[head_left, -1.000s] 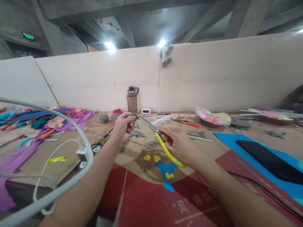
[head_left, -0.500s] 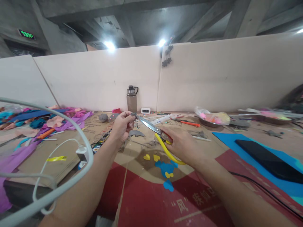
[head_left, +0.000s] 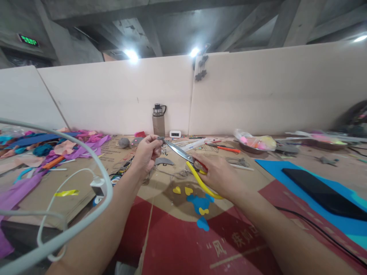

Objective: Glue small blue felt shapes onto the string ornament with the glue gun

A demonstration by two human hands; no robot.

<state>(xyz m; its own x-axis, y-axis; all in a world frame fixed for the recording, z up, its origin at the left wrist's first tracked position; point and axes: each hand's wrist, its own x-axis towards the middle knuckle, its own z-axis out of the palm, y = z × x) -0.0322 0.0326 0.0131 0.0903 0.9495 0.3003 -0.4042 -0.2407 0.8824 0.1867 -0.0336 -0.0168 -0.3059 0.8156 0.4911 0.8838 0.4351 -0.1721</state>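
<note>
My left hand [head_left: 149, 152] is closed in a pinch on a small grey felt piece [head_left: 161, 138], which sticks out past the fingertips. My right hand [head_left: 216, 173] grips a pair of scissors [head_left: 179, 151] with yellow and red handles. The blade tips touch or nearly touch the grey piece. Below the hands, yellow hearts [head_left: 177, 190] and blue cut-out pieces [head_left: 200, 205] lie on the cardboard [head_left: 172, 244]. A curved grey scrap [head_left: 164, 161] rests just under my left hand, beside tangled grey thread [head_left: 183, 174].
A bottle [head_left: 158, 120] and a small digital clock [head_left: 175, 134] stand by the white partition. Coloured felt [head_left: 86, 145] is heaped on the left, behind a pale curved tube [head_left: 106, 172] and a white charger [head_left: 98, 187]. On the right, a black phone-like slab [head_left: 323, 193] lies on blue sheets [head_left: 268, 168].
The whole view has shifted slightly to the left. Both hands, the scissors and the grey piece keep nearly the same pose.
</note>
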